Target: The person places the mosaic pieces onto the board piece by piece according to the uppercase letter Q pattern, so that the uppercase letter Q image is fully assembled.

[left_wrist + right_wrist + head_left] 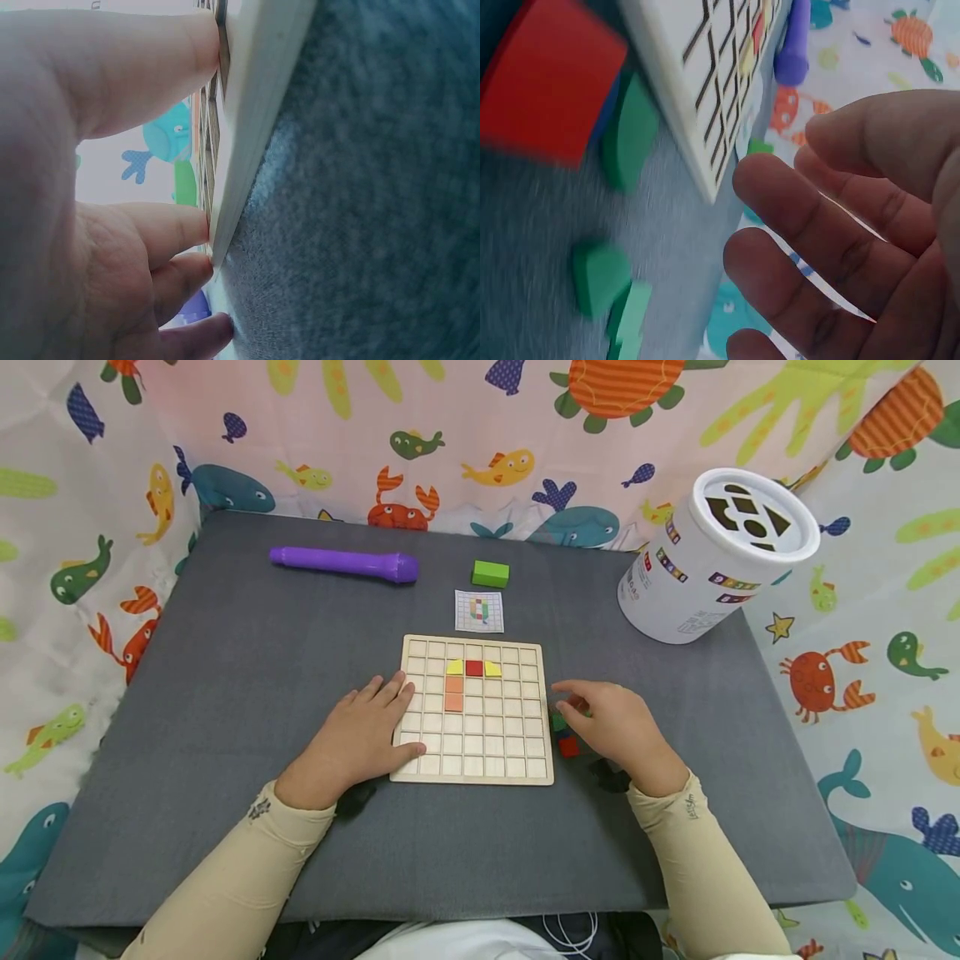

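A wooden grid board (472, 779) lies on the grey table, with a red block (474, 668) between two yellow pieces (454, 667) and orange blocks (453, 702) under the left one. My left hand (348, 739) rests on the board's left edge, fingers spread and thumb over the lower cells. Just right of the board, my right hand (618, 722) hovers over loose blocks, its fingers loosely bent. The right wrist view shows nothing between these fingers; below them lie a red block (555, 82), a green piece (632, 139) and more green pieces (600, 277).
Behind the board lies a small pattern card (479, 612), with a green block (491, 574) beyond it. A purple toy microphone (337, 562) is at the back left. At the back right stands a white bucket (675, 585) with shaped holes in its lid.
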### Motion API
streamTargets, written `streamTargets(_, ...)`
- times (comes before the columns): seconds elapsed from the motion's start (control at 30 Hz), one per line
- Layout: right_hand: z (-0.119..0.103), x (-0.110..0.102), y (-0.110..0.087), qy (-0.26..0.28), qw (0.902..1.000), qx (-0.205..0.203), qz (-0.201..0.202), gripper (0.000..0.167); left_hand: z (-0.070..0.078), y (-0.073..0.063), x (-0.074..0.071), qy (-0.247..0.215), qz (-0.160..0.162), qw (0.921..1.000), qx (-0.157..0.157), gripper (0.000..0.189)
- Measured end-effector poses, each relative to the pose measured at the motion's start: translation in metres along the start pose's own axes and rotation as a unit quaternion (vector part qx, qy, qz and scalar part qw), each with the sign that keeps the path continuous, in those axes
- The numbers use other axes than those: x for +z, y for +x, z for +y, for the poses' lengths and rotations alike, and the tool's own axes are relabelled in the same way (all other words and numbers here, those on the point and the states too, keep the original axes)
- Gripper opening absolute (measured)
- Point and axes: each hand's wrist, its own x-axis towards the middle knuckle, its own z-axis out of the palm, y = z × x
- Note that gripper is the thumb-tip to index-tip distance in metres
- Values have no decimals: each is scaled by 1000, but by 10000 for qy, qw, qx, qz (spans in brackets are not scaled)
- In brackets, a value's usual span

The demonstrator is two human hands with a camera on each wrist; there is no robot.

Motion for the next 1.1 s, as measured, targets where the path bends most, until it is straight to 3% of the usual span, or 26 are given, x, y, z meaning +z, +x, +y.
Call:
streamTargets(0.17,16,-7,-6,-60,9997,214,56,31,0,0,0,-28,-9,10000,-30,97)
streamTargets(0.37,30,-7,-14,-95,9984,530,-149,34,0,0,1,-48,3,10000,-18,97)
streamTargets(0.63,27,10,-25,-22,9978,-11,-664,37,1,0,-2,-64,21,10000,-28,96)
streamTargets(0.87,25,13,-28,-21,9987,-121,-489,30,2,1,-3,-74,26,10000,-37,95)
streamTargets(1.1,34,-1,-21,-232,9979,574,-177,31,2,0,-3,-41,8,10000,-32,95)
